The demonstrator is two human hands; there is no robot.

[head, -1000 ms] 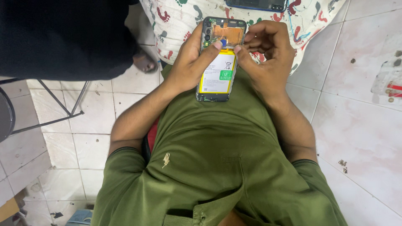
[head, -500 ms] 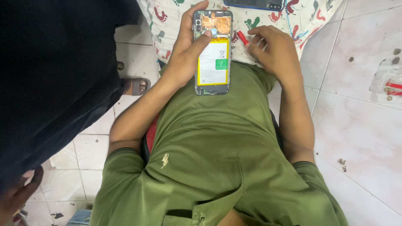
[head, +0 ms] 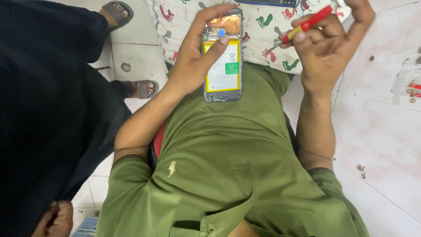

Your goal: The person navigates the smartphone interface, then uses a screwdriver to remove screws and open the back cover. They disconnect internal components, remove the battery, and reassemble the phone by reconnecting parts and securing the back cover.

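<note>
While the left hand [head: 193, 66] grips the opened phone [head: 222, 55] upright, its long axis running away from the body, the right hand [head: 326, 48] fingers pinch a red screwdriver [head: 302, 27] just right of it.

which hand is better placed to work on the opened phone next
Probably the right hand: it holds the red screwdriver, tip toward the opened phone. The left hand is occupied gripping that phone.

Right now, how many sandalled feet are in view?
2: one sandalled foot at the top edge, the other sandalled foot beside the left forearm. Both belong to the dark-clothed person; none seem hidden.
</note>
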